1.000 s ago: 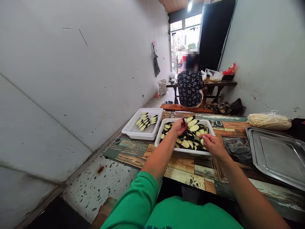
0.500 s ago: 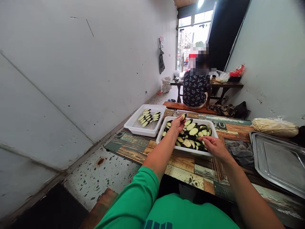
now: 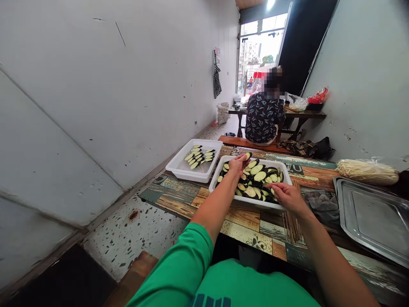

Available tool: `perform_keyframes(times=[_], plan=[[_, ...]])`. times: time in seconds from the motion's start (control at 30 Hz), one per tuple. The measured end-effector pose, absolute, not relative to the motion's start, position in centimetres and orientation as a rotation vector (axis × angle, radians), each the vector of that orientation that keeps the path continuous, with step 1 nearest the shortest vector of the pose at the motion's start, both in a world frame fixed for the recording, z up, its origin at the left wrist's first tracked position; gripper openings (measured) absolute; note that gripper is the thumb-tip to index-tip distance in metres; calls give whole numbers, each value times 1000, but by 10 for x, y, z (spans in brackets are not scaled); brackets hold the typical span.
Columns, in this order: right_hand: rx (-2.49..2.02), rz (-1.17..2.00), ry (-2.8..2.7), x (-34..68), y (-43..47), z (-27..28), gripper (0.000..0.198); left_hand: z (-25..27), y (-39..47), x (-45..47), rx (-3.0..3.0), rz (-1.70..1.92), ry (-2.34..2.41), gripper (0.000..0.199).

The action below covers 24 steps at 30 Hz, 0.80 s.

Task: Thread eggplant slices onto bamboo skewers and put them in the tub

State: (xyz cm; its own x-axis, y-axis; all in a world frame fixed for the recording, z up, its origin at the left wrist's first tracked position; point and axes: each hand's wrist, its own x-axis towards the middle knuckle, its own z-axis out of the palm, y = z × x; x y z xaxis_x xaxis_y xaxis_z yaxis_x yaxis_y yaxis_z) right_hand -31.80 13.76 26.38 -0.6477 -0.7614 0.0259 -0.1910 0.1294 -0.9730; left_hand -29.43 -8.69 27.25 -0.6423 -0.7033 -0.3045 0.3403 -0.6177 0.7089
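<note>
Raised over the far left part of a white tub [image 3: 265, 205], my left hand [image 3: 237, 165] is closed on an oval eggplant slice [image 3: 248, 156] with dark skin and pale flesh. The tub is heaped with loose eggplant slices [image 3: 259, 176]. At its right front edge my right hand [image 3: 290, 198] pinches what looks like a thin skewer, mostly hidden by the fingers. To the left, a second white tub [image 3: 188, 175] holds several skewered eggplant pieces [image 3: 196, 158]. A bundle of wooden skewers [image 3: 292, 230] lies on the table under my right wrist.
Right of the skewers are a crumpled grey cloth [image 3: 322, 204], stacked metal trays [image 3: 373, 213] and a bag of pale, thin-stemmed mushrooms [image 3: 367, 170]. The table [image 3: 182, 194] has a patchwork wood pattern. Beyond it a person [image 3: 263, 117] sits facing away at another table.
Both hands stay in nearly the same place, the left still with the eggplant slice. The seated person's head has shifted slightly to the right.
</note>
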Motion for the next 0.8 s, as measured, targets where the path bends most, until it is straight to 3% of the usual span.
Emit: perform_keyframes(times=[0.8], plan=[[-975, -1461, 2012, -323, 136, 261, 58, 276, -79, -289, 834, -2181, -1126, 15]])
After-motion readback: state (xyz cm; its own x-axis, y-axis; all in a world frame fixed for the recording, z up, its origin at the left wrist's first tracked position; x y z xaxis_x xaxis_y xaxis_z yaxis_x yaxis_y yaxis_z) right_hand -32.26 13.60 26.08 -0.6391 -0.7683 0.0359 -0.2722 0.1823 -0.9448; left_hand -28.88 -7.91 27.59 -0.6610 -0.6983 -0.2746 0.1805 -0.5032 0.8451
